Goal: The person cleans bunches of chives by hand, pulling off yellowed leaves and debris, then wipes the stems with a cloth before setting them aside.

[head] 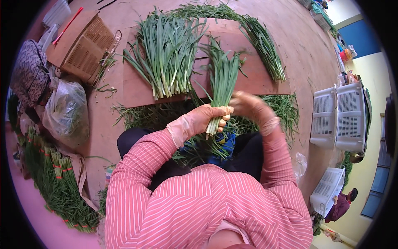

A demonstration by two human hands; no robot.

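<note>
My left hand (203, 116), in a thin translucent glove, grips a bunch of green garlic-like leafy stalks (224, 73) near its pale stem ends. The leaves point away from me over a reddish-brown board (258, 85). My right hand (253, 107), gloved too, is blurred just right of the bunch; its fingers are partly hidden and I cannot tell whether they hold anything. A large heap of the same stalks (169, 56) lies on the board's left side. A narrower bundle (264, 48) rests along its right edge.
Loose leaves (279, 109) litter the floor beneath the board. To the left are a brown plastic basket (88, 46), a filled clear bag (67, 113), a person's patterned sleeve (29, 68) and red-banded bundles (59, 186). White crates (337, 118) stand at right, with another person (340, 205) beyond.
</note>
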